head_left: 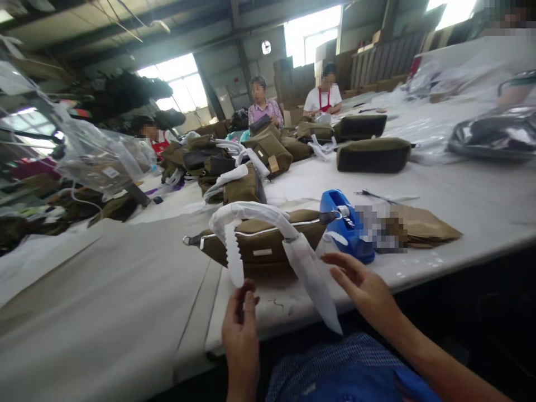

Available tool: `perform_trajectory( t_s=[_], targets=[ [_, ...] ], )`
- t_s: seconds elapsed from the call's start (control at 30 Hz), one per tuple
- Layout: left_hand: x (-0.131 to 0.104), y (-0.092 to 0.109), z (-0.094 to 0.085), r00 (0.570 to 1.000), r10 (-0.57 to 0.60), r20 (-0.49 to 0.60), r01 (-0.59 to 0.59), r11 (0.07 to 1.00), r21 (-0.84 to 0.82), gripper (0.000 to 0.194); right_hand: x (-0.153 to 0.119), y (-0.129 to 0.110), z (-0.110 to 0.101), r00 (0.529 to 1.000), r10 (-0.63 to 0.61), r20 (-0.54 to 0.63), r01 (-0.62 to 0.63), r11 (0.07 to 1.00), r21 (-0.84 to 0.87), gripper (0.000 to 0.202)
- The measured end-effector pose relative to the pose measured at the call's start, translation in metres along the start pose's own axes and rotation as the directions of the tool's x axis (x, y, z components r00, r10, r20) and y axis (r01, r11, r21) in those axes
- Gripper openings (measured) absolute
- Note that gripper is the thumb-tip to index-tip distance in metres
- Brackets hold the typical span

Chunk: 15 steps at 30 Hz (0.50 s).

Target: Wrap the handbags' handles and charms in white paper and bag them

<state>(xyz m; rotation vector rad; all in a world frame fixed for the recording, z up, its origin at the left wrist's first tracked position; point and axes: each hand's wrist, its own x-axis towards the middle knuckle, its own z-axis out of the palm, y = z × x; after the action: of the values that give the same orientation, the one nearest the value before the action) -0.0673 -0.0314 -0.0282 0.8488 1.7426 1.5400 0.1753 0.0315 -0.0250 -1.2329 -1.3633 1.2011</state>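
An olive-brown zippered pouch bag stands on the table before me, with metal rings at its ends and a small pale label on its front. A strap wrapped in white paper arches over it, both ends hanging down in front. Just below the left, notched-edged end is my left hand, its fingers loosely curled and apart from the thumb. My right hand has its fingers stretched out beside the wrapped strap's right end, holding nothing visible. Close behind that hand sits a blue tape dispenser.
Brown paper lies right of the dispenser. Several olive bags are heaped farther back, with more finished-looking pouches to their right. Grey sheeting covers the left side. A plastic-wrapped dark bundle lies right. Several people sit across the table.
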Motion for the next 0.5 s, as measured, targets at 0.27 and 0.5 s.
perform_trajectory(
  t_s=[0.27,0.5],
  targets=[
    [0.059,0.005,0.005,0.978,0.208,-0.025,-0.204,0.972,0.116,0.06,0.032,0.012,0.022,0.967,-0.248,0.058,0.251,0.966,-0.059,0.065],
    [0.058,-0.013,0.011,0.99,0.137,0.045,-0.144,0.926,0.349,0.075,0.048,-0.018,-0.045,0.89,-0.406,-0.209,0.321,0.881,-0.347,0.029]
  ],
)
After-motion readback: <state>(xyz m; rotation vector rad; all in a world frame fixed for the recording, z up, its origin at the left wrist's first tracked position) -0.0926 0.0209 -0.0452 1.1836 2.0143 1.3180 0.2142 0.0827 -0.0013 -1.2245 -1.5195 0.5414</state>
